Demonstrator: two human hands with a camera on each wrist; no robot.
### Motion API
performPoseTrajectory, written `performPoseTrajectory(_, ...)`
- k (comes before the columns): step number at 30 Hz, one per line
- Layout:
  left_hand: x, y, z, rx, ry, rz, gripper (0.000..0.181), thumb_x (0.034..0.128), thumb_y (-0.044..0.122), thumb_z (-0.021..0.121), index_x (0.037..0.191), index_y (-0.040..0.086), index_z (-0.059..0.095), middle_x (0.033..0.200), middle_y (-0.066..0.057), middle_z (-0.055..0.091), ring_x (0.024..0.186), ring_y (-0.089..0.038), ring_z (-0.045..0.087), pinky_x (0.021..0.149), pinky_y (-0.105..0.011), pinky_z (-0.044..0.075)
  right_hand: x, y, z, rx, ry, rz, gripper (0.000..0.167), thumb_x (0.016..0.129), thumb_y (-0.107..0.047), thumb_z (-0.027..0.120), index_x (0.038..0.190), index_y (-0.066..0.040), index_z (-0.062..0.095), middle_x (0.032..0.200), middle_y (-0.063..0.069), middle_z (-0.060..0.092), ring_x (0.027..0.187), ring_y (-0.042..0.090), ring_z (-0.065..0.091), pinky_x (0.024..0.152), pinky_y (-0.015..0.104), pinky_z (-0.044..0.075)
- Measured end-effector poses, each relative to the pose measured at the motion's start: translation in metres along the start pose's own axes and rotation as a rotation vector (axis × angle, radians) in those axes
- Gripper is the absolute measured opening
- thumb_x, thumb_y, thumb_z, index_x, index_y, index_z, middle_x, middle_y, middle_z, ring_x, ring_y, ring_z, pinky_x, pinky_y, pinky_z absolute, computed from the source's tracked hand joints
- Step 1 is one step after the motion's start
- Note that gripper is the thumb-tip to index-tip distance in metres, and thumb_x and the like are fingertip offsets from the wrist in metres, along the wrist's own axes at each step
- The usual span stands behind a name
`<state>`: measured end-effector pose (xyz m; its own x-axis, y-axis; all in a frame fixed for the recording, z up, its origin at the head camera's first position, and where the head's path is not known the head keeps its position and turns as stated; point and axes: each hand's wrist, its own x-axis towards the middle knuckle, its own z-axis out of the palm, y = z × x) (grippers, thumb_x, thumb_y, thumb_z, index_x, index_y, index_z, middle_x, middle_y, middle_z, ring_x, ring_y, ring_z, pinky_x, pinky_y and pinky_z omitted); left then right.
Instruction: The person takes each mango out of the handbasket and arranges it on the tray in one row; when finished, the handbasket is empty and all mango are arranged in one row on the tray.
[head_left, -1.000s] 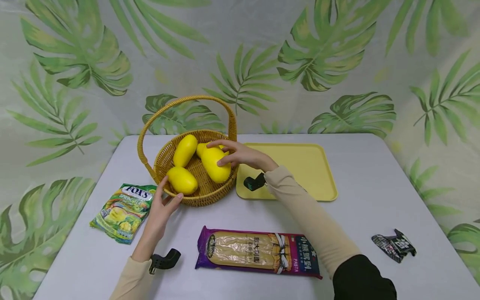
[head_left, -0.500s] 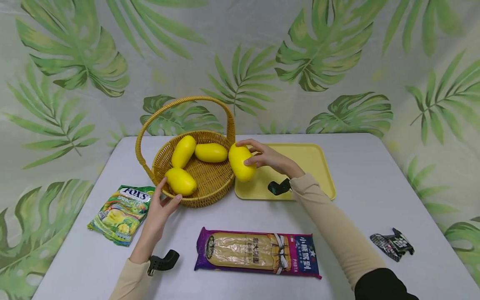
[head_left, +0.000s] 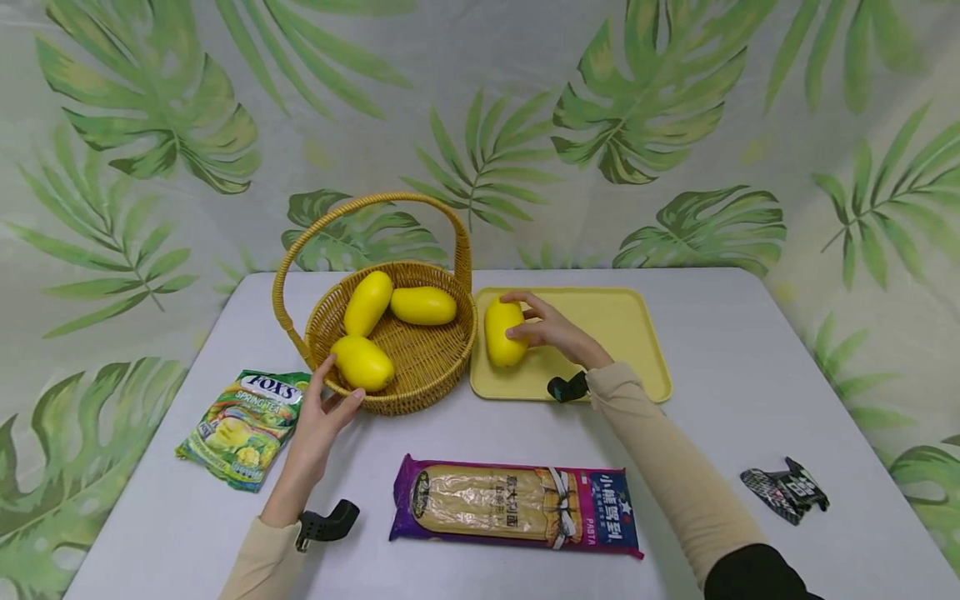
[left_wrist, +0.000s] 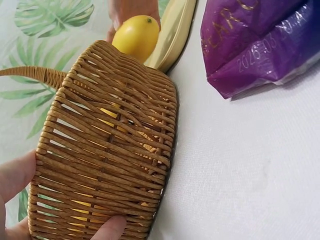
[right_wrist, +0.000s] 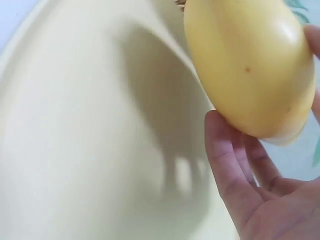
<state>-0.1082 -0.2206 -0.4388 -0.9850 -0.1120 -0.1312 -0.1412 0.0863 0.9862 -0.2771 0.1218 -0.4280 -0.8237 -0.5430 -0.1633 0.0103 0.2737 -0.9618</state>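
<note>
My right hand (head_left: 553, 328) grips a yellow mango (head_left: 502, 335) between thumb and fingers, over the left part of the yellow tray (head_left: 603, 337). In the right wrist view this mango (right_wrist: 250, 65) casts a shadow on the tray; whether it touches the tray I cannot tell. Three more mangoes, one at the back left (head_left: 367, 302), one at the back right (head_left: 423, 306) and one at the front (head_left: 363, 363), lie in the wicker basket (head_left: 416, 354). My left hand (head_left: 315, 433) holds the basket's front left rim, its thumb against the woven wall (left_wrist: 105, 145).
Left of the basket lies a green FOX'S candy bag (head_left: 247, 429). A purple pack of pasta (head_left: 513, 506) lies in front, and a small black patterned object (head_left: 787, 492) at the right. The basket's tall handle (head_left: 375, 200) arches above its rim.
My right hand has lifted one mango out of the basket, carried it right over the rim, and lowered it at the tray. My left hand has kept its place on the rim.
</note>
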Motion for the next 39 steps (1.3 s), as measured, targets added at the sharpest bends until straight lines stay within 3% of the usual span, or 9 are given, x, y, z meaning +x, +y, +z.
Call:
performPoseTrajectory(9,0.000,-0.001,0.001,0.010,0.008,0.001,0.077,0.0974,0.019,0.057,0.155,0.024,0.007,0.158,-0.007,-0.008,0.137,-0.041,0.020,0.101,-0.042,0.038,0.002,0.005,0.009,-0.131,-0.021,-0.002,0.057,0.091,-0.016,0.063,0.143,-0.015,0.041,0.147,0.012,0.031,0.128,0.037,0.029,0.090,0.048,0.045)
performPoseTrajectory(20,0.000,-0.002,0.002,0.011,0.013,0.005,0.076,0.0976,0.020,0.057,0.155,0.024,0.008,0.158,-0.007,-0.007,0.136,-0.040,0.022,0.101,-0.043,0.038,0.003,0.008,0.005,-0.122,-0.070,-0.001,0.058,0.097,-0.022,0.057,0.149,-0.015,0.032,0.149,0.015,0.028,0.132,0.034,0.027,0.096,0.050,0.043)
performPoseTrajectory(27,-0.001,-0.004,0.000,0.035,0.015,0.034,0.075,0.0972,0.023,0.058,0.155,0.021,0.010,0.157,-0.012,-0.004,0.134,-0.042,0.024,0.093,-0.027,0.046,-0.004,0.003,-0.001,-0.054,-0.023,-0.008,0.057,0.096,-0.017,0.059,0.148,-0.013,0.036,0.145,0.023,0.028,0.130,0.036,0.034,0.098,0.049,0.043)
performPoseTrajectory(34,-0.002,-0.004,-0.001,0.033,0.014,0.035,0.076,0.0970,0.024,0.058,0.155,0.020,0.010,0.157,-0.012,-0.005,0.135,-0.042,0.023,0.092,-0.026,0.045,-0.010,-0.013,-0.004,-0.015,0.045,-0.131,0.050,0.097,-0.011,0.056,0.144,-0.003,0.039,0.142,0.029,0.033,0.123,0.043,0.042,0.098,0.057,0.039)
performPoseTrajectory(39,-0.002,-0.004,0.001,0.028,0.012,0.026,0.076,0.0972,0.023,0.058,0.155,0.021,0.010,0.157,-0.011,-0.004,0.135,-0.041,0.023,0.090,-0.021,0.045,-0.008,-0.033,0.008,0.011,0.042,-0.211,0.044,0.097,-0.009,0.055,0.140,-0.002,0.043,0.136,0.026,0.043,0.116,0.044,0.049,0.094,0.052,0.044)
